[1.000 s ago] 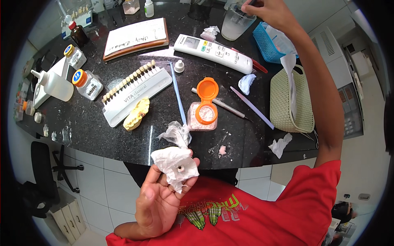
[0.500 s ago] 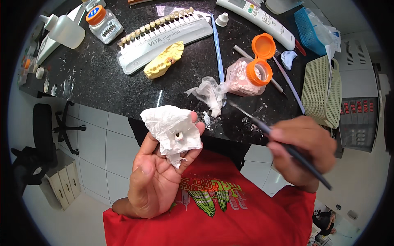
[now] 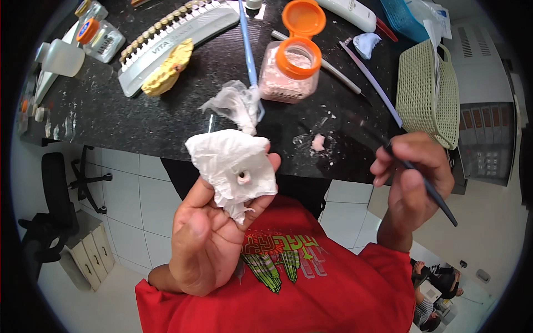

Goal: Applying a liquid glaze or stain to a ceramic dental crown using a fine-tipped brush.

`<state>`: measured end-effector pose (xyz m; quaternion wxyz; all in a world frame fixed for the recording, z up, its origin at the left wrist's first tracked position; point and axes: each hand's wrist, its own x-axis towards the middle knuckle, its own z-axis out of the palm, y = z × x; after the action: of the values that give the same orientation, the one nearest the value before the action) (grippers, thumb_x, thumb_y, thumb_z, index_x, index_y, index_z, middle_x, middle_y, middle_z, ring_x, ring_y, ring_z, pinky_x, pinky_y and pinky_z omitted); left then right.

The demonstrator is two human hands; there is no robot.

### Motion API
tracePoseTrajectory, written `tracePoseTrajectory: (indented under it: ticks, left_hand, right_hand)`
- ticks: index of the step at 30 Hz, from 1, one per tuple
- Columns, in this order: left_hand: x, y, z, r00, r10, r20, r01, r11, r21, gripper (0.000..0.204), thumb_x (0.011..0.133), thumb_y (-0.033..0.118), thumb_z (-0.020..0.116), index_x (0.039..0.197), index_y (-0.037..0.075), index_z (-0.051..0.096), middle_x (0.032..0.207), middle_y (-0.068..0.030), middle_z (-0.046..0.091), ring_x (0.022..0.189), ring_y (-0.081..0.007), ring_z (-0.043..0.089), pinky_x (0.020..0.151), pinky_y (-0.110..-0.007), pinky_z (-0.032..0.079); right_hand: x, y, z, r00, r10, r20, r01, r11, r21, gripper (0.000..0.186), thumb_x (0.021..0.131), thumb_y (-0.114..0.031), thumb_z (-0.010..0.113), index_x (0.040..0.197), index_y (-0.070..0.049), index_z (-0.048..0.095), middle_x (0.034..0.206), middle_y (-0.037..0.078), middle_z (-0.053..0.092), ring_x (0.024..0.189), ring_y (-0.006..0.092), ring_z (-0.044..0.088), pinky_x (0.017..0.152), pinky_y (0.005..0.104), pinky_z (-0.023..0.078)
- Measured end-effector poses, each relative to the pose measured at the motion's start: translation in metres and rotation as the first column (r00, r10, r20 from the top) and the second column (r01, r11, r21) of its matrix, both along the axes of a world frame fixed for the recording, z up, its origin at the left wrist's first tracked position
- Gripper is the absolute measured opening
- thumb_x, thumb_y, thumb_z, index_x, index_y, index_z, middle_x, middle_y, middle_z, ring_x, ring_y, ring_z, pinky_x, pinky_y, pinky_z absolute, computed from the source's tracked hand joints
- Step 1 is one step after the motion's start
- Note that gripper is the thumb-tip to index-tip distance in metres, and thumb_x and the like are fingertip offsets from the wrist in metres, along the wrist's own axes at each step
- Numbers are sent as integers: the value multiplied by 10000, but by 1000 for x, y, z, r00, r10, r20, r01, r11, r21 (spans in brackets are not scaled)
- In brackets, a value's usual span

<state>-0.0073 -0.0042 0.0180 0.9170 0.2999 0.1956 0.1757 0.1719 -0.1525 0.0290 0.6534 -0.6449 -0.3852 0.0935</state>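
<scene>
My left hand (image 3: 208, 244) is palm up, its fingers spread beneath a crumpled white tissue (image 3: 222, 152) and supporting it. On the tissue sits a small tooth crown (image 3: 244, 178) with a dark hole facing up. A slim dark brush (image 3: 441, 205) is gripped in my right hand (image 3: 419, 169), which hovers by the bench's front edge. Its thin tip is blurred and points away from me to the left, apart from the crown. Nearer the tissue, a pinkish lump (image 3: 318, 142) lies among white crumbs on the black bench (image 3: 183, 119).
An open orange-lidded jar of pink powder (image 3: 288, 77) stands beyond the hands, next to a knotted plastic bag (image 3: 239, 105). Farther left are a yellow dental cast (image 3: 167, 69) and a tooth shade guide (image 3: 183, 36). A woven basket (image 3: 425, 91) stands right, beside a grey control-panel machine (image 3: 486, 122).
My view has shifted, so the bench items appear farther left and higher. The right hand with the brush has drawn back from the crumbs to the right. The left hand stays nearly still.
</scene>
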Motion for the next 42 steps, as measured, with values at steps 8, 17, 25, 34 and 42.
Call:
tracePoseTrajectory:
  ticks: [8, 17, 25, 34, 42]
  left_hand:
    - [18, -12, -7, 997, -79, -14, 78, 996, -37, 800, 870, 348, 504, 1390, -97, 91, 1435, -311, 164, 1339, -410, 218, 1091, -450, 262]
    - [20, -15, -9, 996, -72, -57, 72, 997, 7, 815, 879, 390, 465, 1399, -91, 60, 1439, -327, 125, 1338, -422, 210, 1095, -457, 241]
    - [18, -14, -10, 996, -82, -45, 82, 997, -8, 815, 880, 387, 472, 1397, -94, 66, 1441, -330, 112, 1338, -436, 195, 1094, -461, 238]
    - [18, -12, -12, 999, -44, -14, 43, 997, -64, 768, 870, 342, 493, 1370, -129, 150, 1401, -320, 234, 1316, -396, 277, 1085, -430, 261]
    - [16, -14, -15, 1000, -8, -23, 5, 992, -127, 714, 847, 290, 495, 1336, -155, 226, 1334, -270, 385, 1256, -294, 407, 1074, -391, 283]
  right_hand:
    - [-5, -12, -29, 991, -29, -129, 17, 996, -91, 124, 760, 24, 629, 858, 49, 558, 775, 146, 598, 627, 118, 600, 556, 201, 501]
    - [-2, -13, -29, 997, -14, -76, 1, 985, -172, 153, 719, 59, 646, 859, 29, 591, 767, 122, 619, 613, 100, 588, 540, 196, 472]
    - [-3, -13, -31, 998, -18, -57, 8, 985, -173, 161, 696, 75, 645, 846, 41, 598, 747, 134, 623, 596, 95, 579, 530, 185, 457]
    - [1, -17, -29, 991, 124, 47, -127, 989, 81, 198, 732, -14, 695, 899, 40, 602, 765, 154, 587, 574, 160, 588, 494, 225, 470]
    - [-6, 5, -27, 949, 292, 121, -301, 952, 59, 234, 633, 3, 729, 843, 23, 627, 702, 103, 611, 545, 166, 607, 487, 231, 491]
